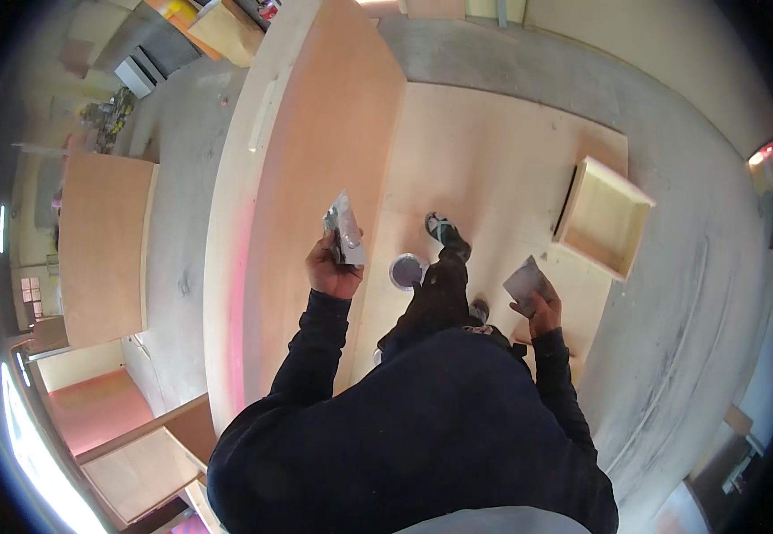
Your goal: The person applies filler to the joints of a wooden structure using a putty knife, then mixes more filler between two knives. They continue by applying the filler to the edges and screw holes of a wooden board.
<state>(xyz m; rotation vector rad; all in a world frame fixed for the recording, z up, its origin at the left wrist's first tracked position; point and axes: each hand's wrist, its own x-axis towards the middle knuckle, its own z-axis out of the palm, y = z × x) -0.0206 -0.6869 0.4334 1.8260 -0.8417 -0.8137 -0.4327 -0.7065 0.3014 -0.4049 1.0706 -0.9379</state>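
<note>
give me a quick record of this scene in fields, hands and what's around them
left hand: closed on a smeared scraper, in front of the large wooden panel
right hand: closed on a flat grey piece
between hands: small round can on the floor board, beside a shoe
far right: open wooden box at the board's edge

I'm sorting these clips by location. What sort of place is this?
Probably a carpentry workshop: large plywood panels, an open wooden box, a dusty concrete floor, and a small can beside the person's shoe.
</note>
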